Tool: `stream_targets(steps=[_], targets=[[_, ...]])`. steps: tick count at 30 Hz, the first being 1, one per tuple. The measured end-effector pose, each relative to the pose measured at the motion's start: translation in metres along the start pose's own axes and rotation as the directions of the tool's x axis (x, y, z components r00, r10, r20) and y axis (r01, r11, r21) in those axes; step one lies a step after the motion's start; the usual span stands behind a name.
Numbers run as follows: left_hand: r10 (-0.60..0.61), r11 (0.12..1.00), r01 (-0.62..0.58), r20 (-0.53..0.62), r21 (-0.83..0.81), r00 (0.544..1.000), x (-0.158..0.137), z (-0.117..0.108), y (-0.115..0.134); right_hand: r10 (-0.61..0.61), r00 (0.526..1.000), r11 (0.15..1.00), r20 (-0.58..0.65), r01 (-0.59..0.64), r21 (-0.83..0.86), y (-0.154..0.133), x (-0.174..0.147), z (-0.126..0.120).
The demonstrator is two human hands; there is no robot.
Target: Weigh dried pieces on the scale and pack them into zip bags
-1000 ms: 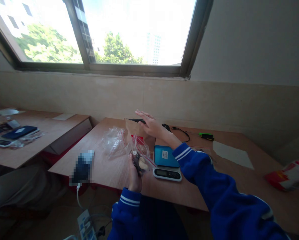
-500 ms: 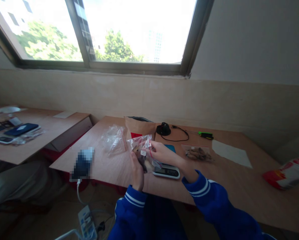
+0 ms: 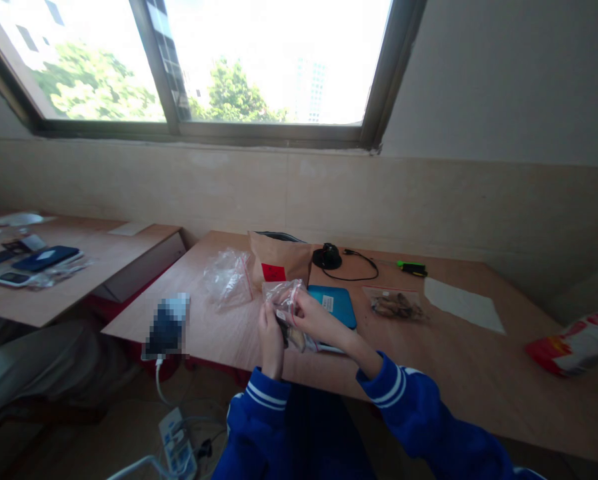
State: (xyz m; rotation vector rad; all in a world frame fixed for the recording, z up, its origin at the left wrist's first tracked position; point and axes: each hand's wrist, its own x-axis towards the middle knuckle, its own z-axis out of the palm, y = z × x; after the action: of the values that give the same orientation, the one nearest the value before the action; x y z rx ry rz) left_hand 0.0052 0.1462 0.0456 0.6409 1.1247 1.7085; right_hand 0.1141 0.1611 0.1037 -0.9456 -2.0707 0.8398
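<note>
Both hands hold a clear zip bag (image 3: 295,339) with brown dried pieces inside, above the table's front edge. My left hand (image 3: 271,337) is closed round the bag's left side. At its top, my right hand (image 3: 311,313) pinches the plastic near the red zip strip; its fingertips are partly hidden by the bag. Just behind my right hand lies a digital scale with a blue platform (image 3: 341,308), its front part covered by my wrist. Farther back stands a brown paper bag (image 3: 289,257) with a red label.
Empty clear bags (image 3: 226,280) lie left of the paper bag. To the right are another filled zip bag (image 3: 396,305), a black round device (image 3: 327,257) with a cable, a green-black tool (image 3: 411,268), white paper (image 3: 463,305) and a red-white packet (image 3: 576,343).
My right hand has moved slightly down and left, and the zip bag has turned between my hands. More of the scale's blue platform shows now.
</note>
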Motion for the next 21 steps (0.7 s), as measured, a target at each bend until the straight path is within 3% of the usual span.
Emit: stream_targets(steps=[5,9,14,17,21], targets=[[-0.075,0.996,0.076,0.026,-0.043,0.997,0.002,-0.005,-0.004,0.075,0.994,0.996,0.076,-0.078,0.034,-0.005,-0.007,-0.005],[-0.156,0.973,0.169,0.092,-0.160,0.984,0.003,-0.005,-0.008,0.066,0.998,0.997,-0.021,-0.065,0.041,-0.011,-0.008,-0.011],[-0.302,0.893,0.352,0.207,-0.280,0.931,0.001,-0.002,-0.002,0.077,0.993,0.987,-0.093,-0.062,0.150,-0.012,-0.005,-0.026],[-0.376,0.862,0.422,0.204,-0.282,0.904,-0.001,-0.001,0.006,0.111,0.994,0.969,-0.021,-0.103,0.225,-0.013,-0.002,-0.041],[-0.435,0.840,0.457,0.140,-0.293,0.889,-0.003,-0.002,0.009,0.168,0.968,0.962,0.184,-0.202,0.183,-0.019,0.003,-0.061]])
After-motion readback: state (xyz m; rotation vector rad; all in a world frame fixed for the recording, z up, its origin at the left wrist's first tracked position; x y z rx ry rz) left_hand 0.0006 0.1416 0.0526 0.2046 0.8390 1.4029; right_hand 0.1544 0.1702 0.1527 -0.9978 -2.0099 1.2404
